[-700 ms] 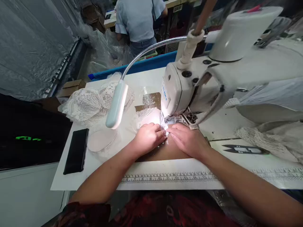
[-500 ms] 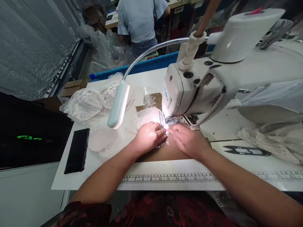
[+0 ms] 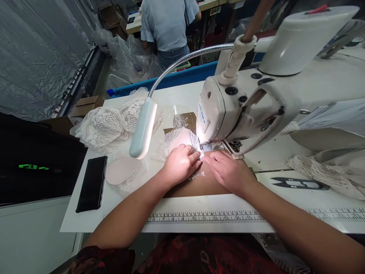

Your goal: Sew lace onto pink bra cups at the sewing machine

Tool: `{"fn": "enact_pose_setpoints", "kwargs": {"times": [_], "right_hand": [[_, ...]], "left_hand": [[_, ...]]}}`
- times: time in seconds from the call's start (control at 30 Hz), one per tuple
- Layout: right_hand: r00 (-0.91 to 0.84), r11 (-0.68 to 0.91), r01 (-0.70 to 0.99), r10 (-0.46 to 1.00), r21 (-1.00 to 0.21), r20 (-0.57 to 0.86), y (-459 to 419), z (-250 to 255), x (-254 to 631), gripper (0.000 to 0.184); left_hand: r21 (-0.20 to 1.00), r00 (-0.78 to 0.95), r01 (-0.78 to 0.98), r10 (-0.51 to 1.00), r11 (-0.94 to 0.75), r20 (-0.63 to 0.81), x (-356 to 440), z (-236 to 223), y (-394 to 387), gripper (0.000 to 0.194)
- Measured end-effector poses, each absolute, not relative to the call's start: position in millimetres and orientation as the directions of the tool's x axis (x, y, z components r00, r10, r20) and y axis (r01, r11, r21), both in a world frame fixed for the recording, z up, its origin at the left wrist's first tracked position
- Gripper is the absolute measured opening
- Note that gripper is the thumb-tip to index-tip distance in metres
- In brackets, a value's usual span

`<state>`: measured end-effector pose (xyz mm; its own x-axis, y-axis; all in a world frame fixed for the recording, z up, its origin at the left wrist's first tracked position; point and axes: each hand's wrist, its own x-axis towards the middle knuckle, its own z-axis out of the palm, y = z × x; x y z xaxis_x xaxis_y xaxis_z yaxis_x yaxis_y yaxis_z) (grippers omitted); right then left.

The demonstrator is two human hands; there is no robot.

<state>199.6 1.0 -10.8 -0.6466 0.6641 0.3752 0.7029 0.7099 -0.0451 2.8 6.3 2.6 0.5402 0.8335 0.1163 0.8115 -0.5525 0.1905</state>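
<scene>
A pale pink bra cup with white lace (image 3: 181, 139) lies beneath the head of the white sewing machine (image 3: 216, 110), its lace edge lit brightly at the needle. My left hand (image 3: 182, 163) is closed, pinching the lace edge just in front of the presser foot. From the other side, my right hand (image 3: 226, 171) holds the same edge between its fingertips, its index finger nearly touching the left fingers. Both hands rest over a brown board (image 3: 205, 186). My fingers cover part of the lace.
A lamp (image 3: 142, 129) on a bendy metal neck hangs left of the machine. Lace cups (image 3: 102, 127), a loose pad (image 3: 122, 171) and a phone (image 3: 91, 183) lie left. Thread snips (image 3: 300, 183) and beige lace fabric (image 3: 327, 167) lie right. A person (image 3: 165, 26) sits beyond.
My view has shifted slightly, so the machine appears a little farther right. Both hands stay at the lace edge near the needle, with barely any movement.
</scene>
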Motion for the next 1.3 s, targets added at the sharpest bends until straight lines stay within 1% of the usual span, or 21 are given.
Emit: {"fn": "enact_pose_setpoints", "kwargs": {"times": [0.2, 0.37, 0.6, 0.77, 0.9, 1.0, 1.07, 1.13, 1.2, 1.23, 1.27, 1.3], "right_hand": [[-0.581, 0.626, 0.776, 0.755, -0.072, 0.303, 1.4, -11.8, 195.2, 0.037], [-0.556, 0.597, 0.788, 0.795, -0.15, 0.242, 3.1, -12.2, 198.6, 0.039], [-0.573, 0.635, 0.75, 0.763, -0.185, 0.298, 6.0, -15.7, 202.8, 0.033], [-0.62, 0.695, 0.704, 0.702, -0.146, 0.351, 8.5, -22.1, 205.7, 0.033], [-0.643, 0.729, 0.667, 0.668, -0.154, 0.374, 12.9, -28.0, 208.1, 0.034], [-0.658, 0.739, 0.657, 0.66, -0.152, 0.364, 15.3, -29.9, 209.4, 0.035], [-0.668, 0.745, 0.65, 0.654, -0.149, 0.354, 16.1, -30.1, 210.3, 0.036], [-0.675, 0.752, 0.642, 0.647, -0.152, 0.353, 16.3, -29.9, 211.1, 0.036], [-0.676, 0.754, 0.639, 0.645, -0.153, 0.357, 15.6, -29.4, 211.4, 0.036], [-0.673, 0.751, 0.642, 0.648, -0.153, 0.356, 14.9, -29.0, 211.3, 0.036], [-0.667, 0.744, 0.651, 0.656, -0.152, 0.352, 14.1, -28.7, 211.0, 0.037], [-0.661, 0.736, 0.66, 0.664, -0.152, 0.348, 13.1, -28.4, 210.4, 0.037]], "left_hand": [[0.224, 0.48, 0.828, 0.856, -0.514, 0.192, 2.1, -4.7, 12.3, 0.035], [0.221, 0.417, 0.849, 0.866, -0.479, 0.276, -1.8, -11.2, 16.3, 0.032], [0.194, 0.323, 0.9, 0.896, -0.39, 0.304, -10.0, -12.8, 22.5, 0.034], [0.164, 0.234, 0.944, 0.933, -0.285, 0.274, -17.6, -9.6, 22.0, 0.039], [0.17, 0.17, 0.962, 0.957, -0.213, 0.233, -28.9, -5.8, 22.8, 0.042], [0.204, 0.155, 0.96, 0.972, -0.191, 0.179, -39.7, 9.3, 17.9, 0.046], [0.211, 0.132, 0.963, 0.977, -0.167, 0.168, -50.3, 25.0, 7.3, 0.048], [0.187, 0.066, 0.977, 0.979, -0.102, 0.191, -65.7, 39.3, -10.7, 0.049], [0.143, -0.04, 0.99, 0.979, 0.012, 0.197, -85.2, 46.6, -35.0, 0.06], [0.121, -0.083, 0.991, 0.983, 0.064, 0.164, -95.1, 46.9, -48.6, 0.065], [0.106, -0.11, 0.989, 0.988, 0.098, 0.113, -104.0, 45.3, -62.5, 0.064], [0.095, -0.113, 0.99, 0.992, 0.107, 0.063, -111.2, 42.3, -75.9, 0.053]]}}
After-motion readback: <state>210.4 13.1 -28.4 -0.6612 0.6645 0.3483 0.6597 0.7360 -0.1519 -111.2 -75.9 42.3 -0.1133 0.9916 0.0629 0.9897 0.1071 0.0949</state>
